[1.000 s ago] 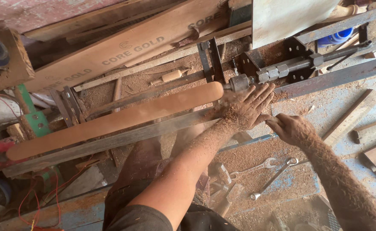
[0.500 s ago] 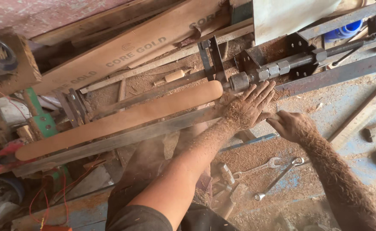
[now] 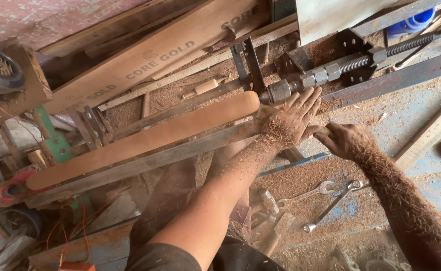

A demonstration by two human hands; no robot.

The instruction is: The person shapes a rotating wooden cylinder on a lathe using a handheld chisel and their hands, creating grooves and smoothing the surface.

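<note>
left hand: fingers spread flat, at right end of long wooden piece | piece: on lathe, axis lower-left to upper-right, left of both hands | right hand: closed on small tool, hardly visible, farther right | left hand nearer

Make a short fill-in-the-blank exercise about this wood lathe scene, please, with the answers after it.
1. The long wooden workpiece is mounted on a ____.
2. Both forearms are covered in ____.
3. The left hand rests at the workpiece's ____ end as seen from the head camera.
4. Two metal ____ lie in the sawdust near the right hand.

Answers: lathe; sawdust; right; wrenches
</note>
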